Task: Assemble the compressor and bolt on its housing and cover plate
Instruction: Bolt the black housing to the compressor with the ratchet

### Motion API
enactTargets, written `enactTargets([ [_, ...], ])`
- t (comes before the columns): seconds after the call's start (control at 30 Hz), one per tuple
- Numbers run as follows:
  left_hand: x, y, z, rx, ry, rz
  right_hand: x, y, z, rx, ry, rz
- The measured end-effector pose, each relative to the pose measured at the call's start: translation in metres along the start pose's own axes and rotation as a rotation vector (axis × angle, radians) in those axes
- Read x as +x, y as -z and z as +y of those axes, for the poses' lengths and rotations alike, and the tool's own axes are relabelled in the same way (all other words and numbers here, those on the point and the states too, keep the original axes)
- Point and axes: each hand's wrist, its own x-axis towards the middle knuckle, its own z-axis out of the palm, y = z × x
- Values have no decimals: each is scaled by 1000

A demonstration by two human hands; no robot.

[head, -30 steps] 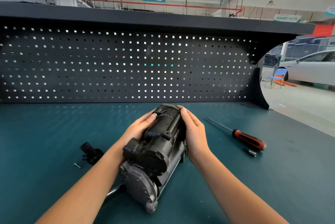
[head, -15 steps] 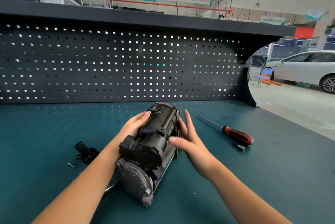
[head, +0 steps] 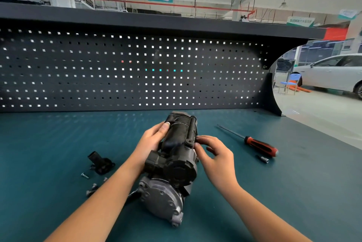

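Compressor (head: 172, 161) lies on its side mid-bench on the teal mat (head: 49, 143), with the grey cast end toward the camera and the black cylinder end toward the pegboard (head: 117, 75). Risk 1: the body is rounded and looks braced mainly by one hand, so if that hold slackens while the other hand works the flank, it could roll and lose alignment. Risk 2: loose bolts (head: 92, 189) and a single screw (head: 85, 175) sit just beside the left forearm, and a sweep of that arm could scatter them. Risk 3: the black fitting (head: 100, 162) is unmounted on the left, while the red-handled screwdriver (head: 260, 146) and socket bit (head: 263, 159) are well apart to the right; reaching for either leaves one hand on the unit. Left hand (head: 150, 140) is clamped on the upper left of the black body, thumb laid over the top and fingers wrapped out of sight behind. Right hand (head: 213, 155) has a raised wrist and bent fingers, its tips touching the right flank just below the slim tube. I cannot tell whether they pinch a small part or only press there.
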Motion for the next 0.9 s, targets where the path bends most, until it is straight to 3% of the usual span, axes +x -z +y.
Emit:
enactTargets([
  [0.1,-5,-4,2,52,-20,26,3,10,-14,85,-125,-88],
  [0.23,-13,-12,3,168,-70,76,10,32,-29,358,-338,-402],
  [0.33,-15,-13,4,251,-82,84,-2,56,-38,444,-204,-756],
  [0.4,-15,-13,5,262,-61,77,-14,60,-44,434,-162,-848],
  [0.6,-20,-13,8,253,-78,60,-33,21,-60,265,-79,-502],
  [0.9,-23,-12,13,99,19,62,-31,16,-53,154,-36,-371],
])
